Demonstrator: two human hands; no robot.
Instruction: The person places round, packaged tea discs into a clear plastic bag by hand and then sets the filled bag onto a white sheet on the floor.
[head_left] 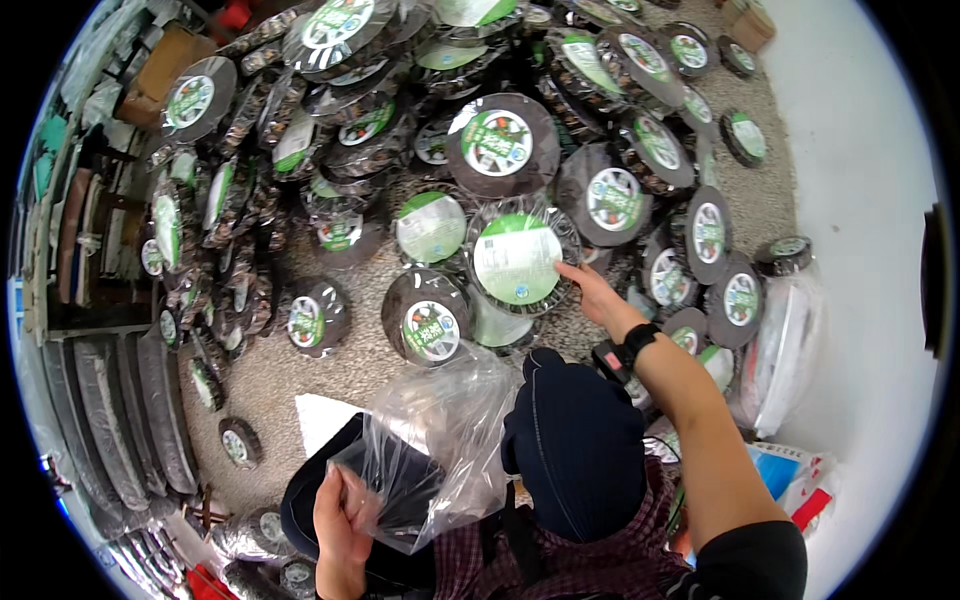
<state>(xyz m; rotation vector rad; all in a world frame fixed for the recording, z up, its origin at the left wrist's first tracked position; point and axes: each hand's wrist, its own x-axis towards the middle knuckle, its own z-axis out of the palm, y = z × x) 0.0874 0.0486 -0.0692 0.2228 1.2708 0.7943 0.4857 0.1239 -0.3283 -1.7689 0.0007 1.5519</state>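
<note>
My left hand (345,510), low in the picture, is closed on the edge of a clear plastic bag (440,440). The bag hangs crumpled and see-through over my dark-clothed lap, and no disc shows inside it. Farther forward, my right hand (600,298) grips the right rim of a round, film-wrapped disc package (517,262) with a large pale green label. Some of its fingers are hidden at the rim. Touching or close beside that package are a dark disc package (428,315) at its left and another (605,195) at its upper right.
A big heap of similar disc packages (502,145) spreads over the speckled floor (350,375). Long dark padded pieces (110,415) lean at the left, near a cardboard box (165,75). A white wall (860,250) and a plastic-wrapped bundle (780,350) bound the right.
</note>
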